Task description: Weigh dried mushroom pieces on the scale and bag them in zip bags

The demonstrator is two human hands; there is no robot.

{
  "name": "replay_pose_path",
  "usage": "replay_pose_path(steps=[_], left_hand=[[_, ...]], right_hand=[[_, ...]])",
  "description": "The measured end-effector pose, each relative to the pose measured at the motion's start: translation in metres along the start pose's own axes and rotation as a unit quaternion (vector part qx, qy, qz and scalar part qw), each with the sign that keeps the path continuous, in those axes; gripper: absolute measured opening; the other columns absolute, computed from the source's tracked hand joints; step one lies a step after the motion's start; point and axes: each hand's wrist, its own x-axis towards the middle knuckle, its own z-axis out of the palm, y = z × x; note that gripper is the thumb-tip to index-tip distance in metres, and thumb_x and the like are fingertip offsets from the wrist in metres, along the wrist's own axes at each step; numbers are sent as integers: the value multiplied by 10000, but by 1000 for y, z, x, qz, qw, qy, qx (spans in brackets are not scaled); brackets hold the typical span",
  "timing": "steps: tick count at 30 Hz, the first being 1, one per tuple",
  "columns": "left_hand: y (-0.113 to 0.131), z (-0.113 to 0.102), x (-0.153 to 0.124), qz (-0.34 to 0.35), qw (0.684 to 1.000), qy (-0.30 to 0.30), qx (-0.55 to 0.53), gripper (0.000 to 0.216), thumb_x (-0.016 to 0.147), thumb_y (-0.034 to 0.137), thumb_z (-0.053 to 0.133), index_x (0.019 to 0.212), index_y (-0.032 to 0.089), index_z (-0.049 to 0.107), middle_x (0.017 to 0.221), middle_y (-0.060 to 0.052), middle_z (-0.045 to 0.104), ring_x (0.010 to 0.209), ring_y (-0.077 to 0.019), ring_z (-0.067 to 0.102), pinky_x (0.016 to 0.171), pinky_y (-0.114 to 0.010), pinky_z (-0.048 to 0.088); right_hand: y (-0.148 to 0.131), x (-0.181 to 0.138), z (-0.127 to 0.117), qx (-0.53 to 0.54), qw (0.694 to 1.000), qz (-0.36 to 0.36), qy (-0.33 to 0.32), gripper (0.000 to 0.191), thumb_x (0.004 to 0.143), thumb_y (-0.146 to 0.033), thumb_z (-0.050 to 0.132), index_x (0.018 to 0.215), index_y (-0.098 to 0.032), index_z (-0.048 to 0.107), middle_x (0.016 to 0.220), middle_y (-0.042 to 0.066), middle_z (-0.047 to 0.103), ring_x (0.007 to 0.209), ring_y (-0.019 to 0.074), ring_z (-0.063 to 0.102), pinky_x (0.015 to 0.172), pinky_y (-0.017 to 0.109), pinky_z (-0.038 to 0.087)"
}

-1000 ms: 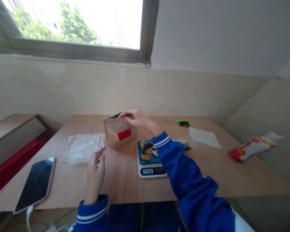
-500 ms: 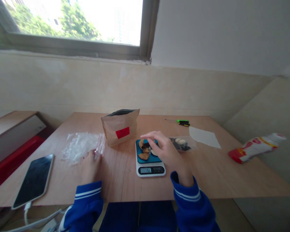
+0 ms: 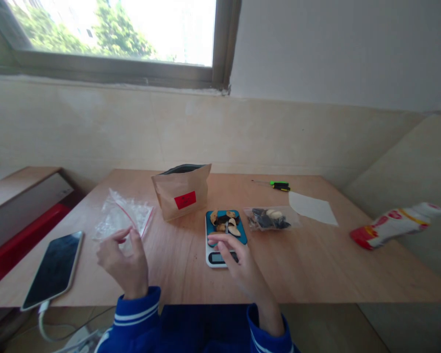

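My left hand pinches the near corner of a clear zip bag with a red seal strip and lifts it off the wooden table. My right hand hovers with fingers apart over the display end of a small kitchen scale. Brown, dark and pale dried pieces lie on the scale's blue top. An open brown paper pouch with a red label stands behind the scale. A second clear bag filled with similar pieces lies to the right of the scale.
A smartphone on a cable lies at the table's left front edge. A green-handled screwdriver and a white paper sheet are at the back right. A red-and-white packet rests beyond the right edge. A low bench with a red box stands left.
My right hand left the paper pouch and drew back over the scale toward me. My left hand took hold of the clear zip bag and raised its corner.
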Motion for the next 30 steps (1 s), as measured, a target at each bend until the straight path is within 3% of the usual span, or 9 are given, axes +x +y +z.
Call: replay_pose_path(steps=[2,4,6,10,17,22,25,30], left_hand=[[26,-9,-13,90,991,-2,-98,157,833,294,611,926,167,617,913,-69,625,870,-216,574,758,-357,452],[49,-14,-28,182,969,-49,-159,151,822,197,635,971,185,611,910,-50,624,896,-196,588,786,-338,464],[67,-16,-42,229,943,-123,-207,196,830,146,626,1017,194,598,935,-43,622,896,-174,594,799,-315,475],[83,-12,-61,199,919,-208,-271,180,851,145,612,1017,200,574,937,-36,612,878,-157,596,764,-288,492],[89,-7,-67,171,908,-251,-288,187,867,157,594,1042,220,568,962,-31,640,914,-166,606,799,-300,495],[86,-10,-64,166,904,-298,-259,301,897,171,540,1191,233,551,1118,-56,644,1064,-199,578,915,-359,455],[86,-12,-67,117,909,-286,-280,171,894,194,547,1059,216,584,977,-46,637,935,-184,596,817,-322,481],[86,-12,-74,29,873,-351,-337,44,921,238,517,950,210,536,838,-5,615,781,-131,603,711,-254,486]], right_hand=[[-6,-1,15,32,999,-8,6,277,967,-359,447,1171,-249,599,1131,44,666,950,150,646,829,278,499],[-10,-2,28,69,997,-20,23,277,958,-367,472,1193,-256,567,1131,41,654,918,138,643,822,271,504],[-11,-2,35,95,993,-32,68,239,936,-364,517,1134,-244,576,1062,36,660,889,134,641,808,260,512],[-4,0,28,101,982,-25,160,150,903,-345,569,944,-208,617,900,30,667,837,139,650,758,241,527],[5,-2,15,97,979,-5,177,205,853,-360,635,975,-195,638,896,44,703,831,161,675,744,257,547],[13,0,10,68,978,20,199,225,875,-382,593,917,-186,694,905,63,728,850,186,688,752,276,545],[14,0,9,48,978,28,199,212,854,-374,622,892,-184,708,855,57,730,789,183,687,719,276,541],[6,0,18,46,983,-12,176,111,796,-278,686,742,-181,685,799,43,704,782,170,665,718,262,523]])
